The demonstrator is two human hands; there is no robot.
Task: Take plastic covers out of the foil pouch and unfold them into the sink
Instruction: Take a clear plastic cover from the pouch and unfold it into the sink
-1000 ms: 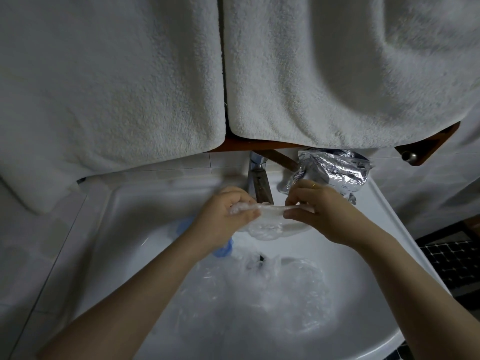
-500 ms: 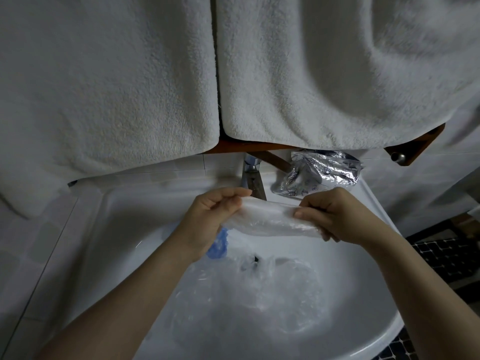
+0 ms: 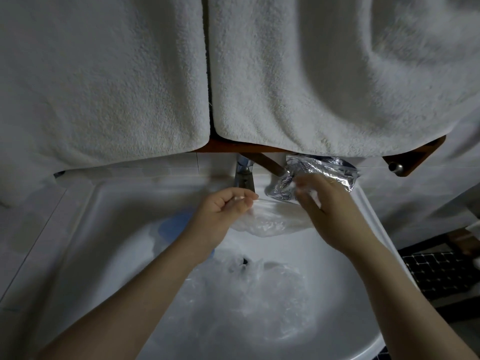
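A home bathroom: white washbasin [image 3: 85,229], chrome tap [image 3: 244,175], towels [image 3: 324,74] on a wooden rail [image 3: 415,154], tiled wall.

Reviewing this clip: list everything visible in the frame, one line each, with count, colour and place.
towels: two, white, hanging above the sink
sink: one, white, below
tap: one, chrome, back rim
foil pouch: one, silver, back right rim
held plastic cover: one, clear, between both hands
unfolded covers: clear, count unclear, in basin
blue item: one, behind left hand
left hand: pinching cover
right hand: blurred, on cover
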